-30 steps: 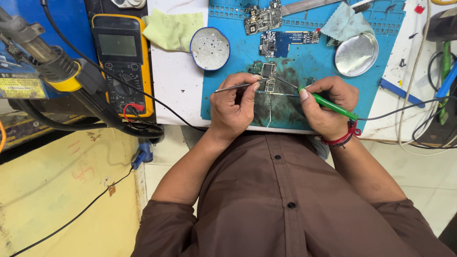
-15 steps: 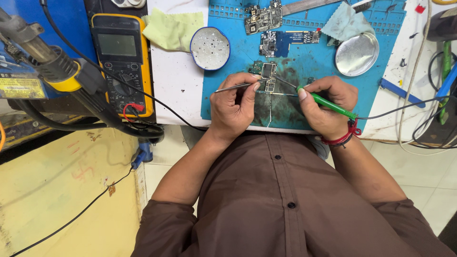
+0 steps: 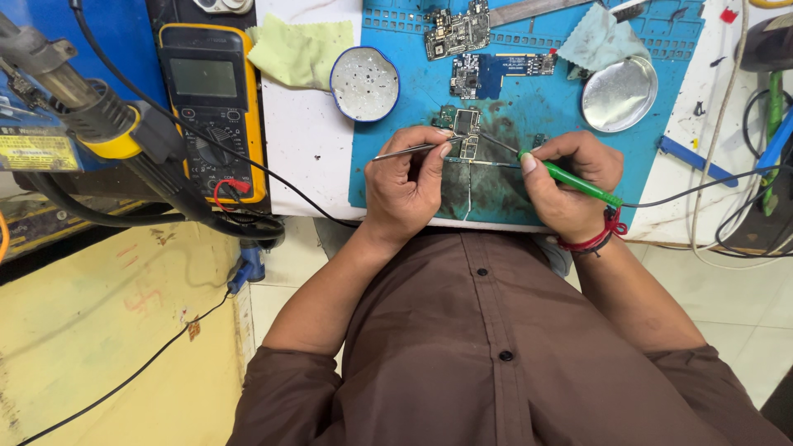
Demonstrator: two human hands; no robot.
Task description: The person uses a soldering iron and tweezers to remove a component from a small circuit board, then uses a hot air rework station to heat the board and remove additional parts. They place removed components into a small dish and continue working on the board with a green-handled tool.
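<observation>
On bench, head view, looking down.
Surface: white bench top (image 3: 310, 165), blue mat (image 3: 529, 107) on it, stained dark near the hands.
Room: pale tiled floor (image 3: 743, 330) right, yellow panel (image 3: 107, 330) left.
Meter: yellow meter (image 3: 213, 103) left of mat.
Dishes: round tin (image 3: 364, 83), metal lid (image 3: 619, 92).
Board: board (image 3: 466, 136) on mat, between hands.
Left hand: left hand (image 3: 409, 186) pinches tweezers (image 3: 405, 152), long axis near level, tips at board.
Right hand: right hand (image 3: 570, 186) fingers closed on green iron (image 3: 578, 183), tip pointing up-left to board.
</observation>
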